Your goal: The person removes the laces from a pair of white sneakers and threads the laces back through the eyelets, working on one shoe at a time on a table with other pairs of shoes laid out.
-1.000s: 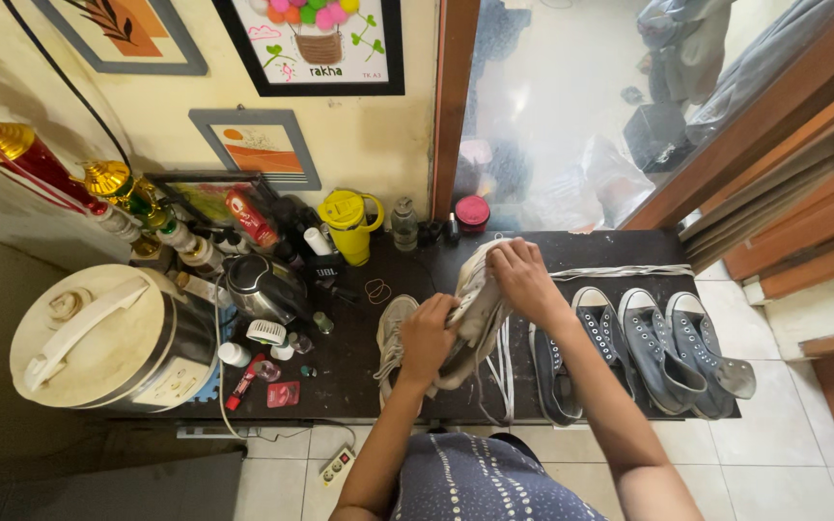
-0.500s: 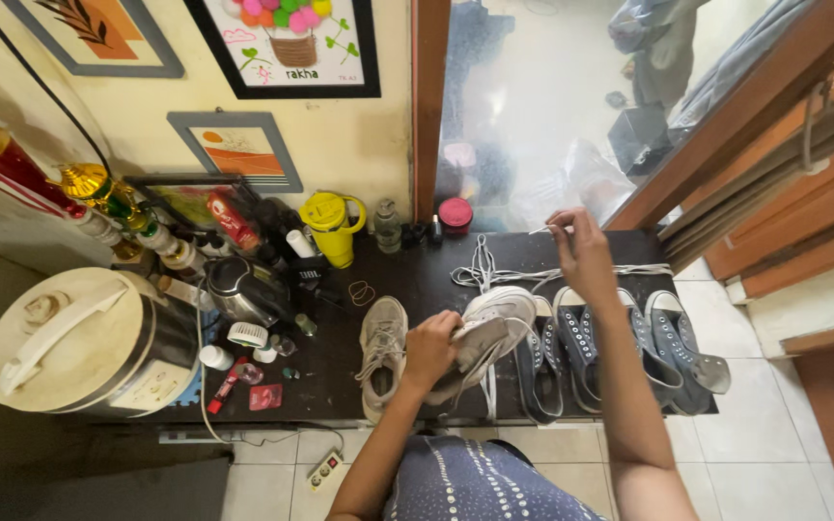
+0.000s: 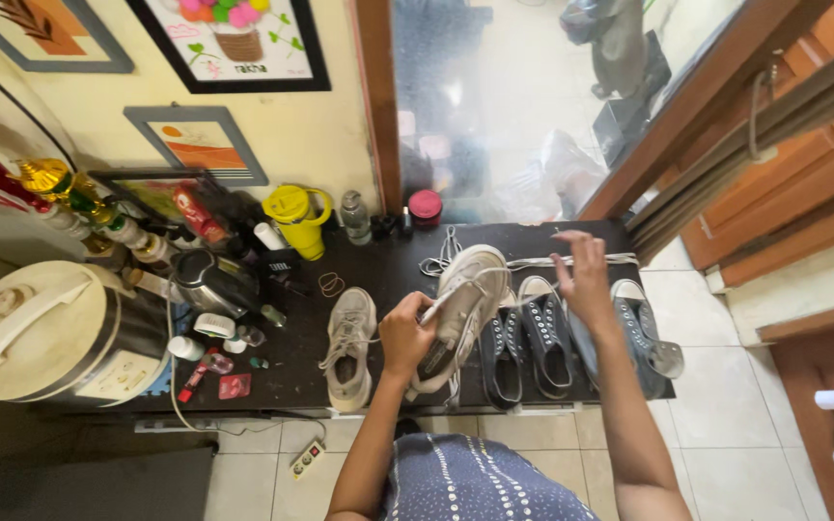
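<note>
Two hands work: left hand (image 3: 405,333) holds beige sneaker (image 3: 462,304), right hand (image 3: 583,275) pulls lace (image 3: 533,261).

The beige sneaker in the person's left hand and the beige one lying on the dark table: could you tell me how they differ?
The held sneaker is lifted and tilted off the table, gripped by the left hand; the lying sneaker rests flat, sole down, untouched. The held one's lace runs out to the raised right hand; the lying one's lace stays on the shoe. Both are beige lace-ups of like shape, seemingly a pair.
</note>
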`<move>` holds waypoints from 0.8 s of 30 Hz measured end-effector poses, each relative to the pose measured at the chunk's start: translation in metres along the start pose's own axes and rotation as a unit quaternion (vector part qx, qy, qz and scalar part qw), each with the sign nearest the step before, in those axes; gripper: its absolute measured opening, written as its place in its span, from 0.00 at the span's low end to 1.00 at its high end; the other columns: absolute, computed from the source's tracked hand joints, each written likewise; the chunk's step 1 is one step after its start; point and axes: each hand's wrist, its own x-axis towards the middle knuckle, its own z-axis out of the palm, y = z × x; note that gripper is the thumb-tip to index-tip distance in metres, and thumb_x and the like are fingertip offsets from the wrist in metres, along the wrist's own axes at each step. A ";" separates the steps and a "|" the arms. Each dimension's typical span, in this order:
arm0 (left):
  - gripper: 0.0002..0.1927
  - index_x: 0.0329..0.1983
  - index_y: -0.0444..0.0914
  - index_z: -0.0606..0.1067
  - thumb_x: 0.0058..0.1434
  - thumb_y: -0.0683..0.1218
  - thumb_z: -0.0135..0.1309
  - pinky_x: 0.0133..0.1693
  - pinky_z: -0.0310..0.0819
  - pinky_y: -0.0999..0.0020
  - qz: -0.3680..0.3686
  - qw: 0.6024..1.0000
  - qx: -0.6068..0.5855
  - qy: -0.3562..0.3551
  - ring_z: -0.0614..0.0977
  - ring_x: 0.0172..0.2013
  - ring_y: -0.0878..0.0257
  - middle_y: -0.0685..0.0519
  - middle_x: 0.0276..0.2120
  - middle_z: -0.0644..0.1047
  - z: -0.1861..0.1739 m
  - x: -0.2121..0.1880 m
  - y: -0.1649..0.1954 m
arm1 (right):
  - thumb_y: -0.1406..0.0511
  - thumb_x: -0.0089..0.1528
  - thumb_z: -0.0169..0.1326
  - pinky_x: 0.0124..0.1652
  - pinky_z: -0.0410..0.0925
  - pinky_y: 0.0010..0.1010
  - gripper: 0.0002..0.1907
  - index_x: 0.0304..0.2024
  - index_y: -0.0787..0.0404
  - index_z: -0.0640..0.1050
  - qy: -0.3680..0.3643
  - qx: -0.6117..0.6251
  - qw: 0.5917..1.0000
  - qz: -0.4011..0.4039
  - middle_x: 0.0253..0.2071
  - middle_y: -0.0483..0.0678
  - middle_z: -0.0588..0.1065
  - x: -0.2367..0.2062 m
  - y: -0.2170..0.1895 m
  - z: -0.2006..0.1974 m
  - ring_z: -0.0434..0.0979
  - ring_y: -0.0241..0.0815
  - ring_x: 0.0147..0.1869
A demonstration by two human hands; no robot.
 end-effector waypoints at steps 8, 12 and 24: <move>0.07 0.31 0.40 0.75 0.54 0.44 0.63 0.29 0.72 0.55 -0.005 0.997 0.039 0.061 0.81 0.27 0.50 0.51 0.28 0.79 0.030 -0.018 0.036 | 0.66 0.64 0.58 0.49 0.70 0.37 0.09 0.46 0.61 0.78 -0.102 0.185 0.976 0.062 0.44 0.51 0.78 -0.056 -0.049 0.009 0.78 0.47 0.48; 0.07 0.33 0.40 0.74 0.54 0.43 0.61 0.32 0.72 0.55 0.031 0.994 0.056 0.089 0.82 0.33 0.48 0.51 0.32 0.79 0.042 -0.033 0.050 | 0.66 0.64 0.56 0.48 0.70 0.36 0.14 0.52 0.64 0.75 -0.054 0.248 0.963 0.096 0.43 0.52 0.76 -0.064 -0.071 0.004 0.78 0.47 0.47; 0.09 0.38 0.40 0.75 0.55 0.44 0.60 0.34 0.74 0.57 0.072 0.986 0.115 0.092 0.82 0.35 0.50 0.52 0.33 0.78 0.065 -0.080 0.071 | 0.68 0.57 0.62 0.41 0.70 0.39 0.10 0.34 0.68 0.75 -0.100 0.166 0.978 0.074 0.34 0.55 0.75 -0.056 -0.047 -0.013 0.77 0.51 0.39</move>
